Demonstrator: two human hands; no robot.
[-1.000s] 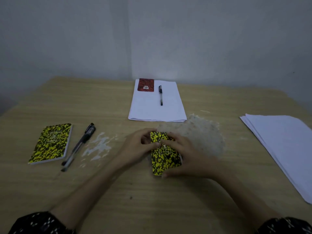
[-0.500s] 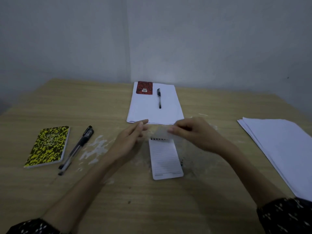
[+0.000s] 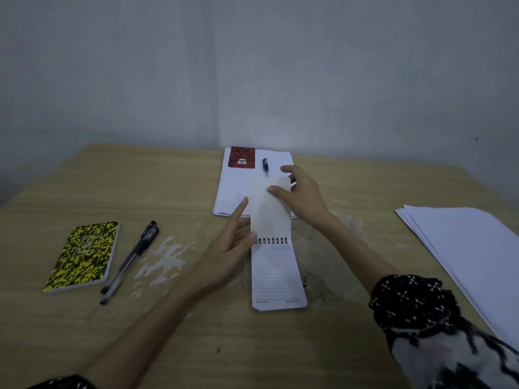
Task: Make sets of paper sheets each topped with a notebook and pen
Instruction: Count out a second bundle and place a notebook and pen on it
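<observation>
A small spiral notebook [image 3: 276, 276] lies open on the table centre, its lined page facing up. My right hand [image 3: 302, 196] pinches the flipped cover and pages, holding them raised past the spiral. My left hand [image 3: 230, 248] rests beside the spiral, fingers spread, touching the raised leaf's left edge. At the back lies a paper stack [image 3: 233, 192] with a red notebook [image 3: 242, 157] and a black pen [image 3: 265, 165] on top. A yellow-black notebook [image 3: 84, 255] and two pens [image 3: 130, 258] lie at the left.
A fanned pile of loose white sheets [image 3: 471, 254] lies at the table's right edge. Worn pale patches [image 3: 164, 259] mark the wooden tabletop [image 3: 252, 346]. A grey wall rises just behind the table.
The spiral notebook went from closed under both hands to open. My right hand has lifted its cover and pages up and away over the spiral; my left hand shifted to the spiral's side.
</observation>
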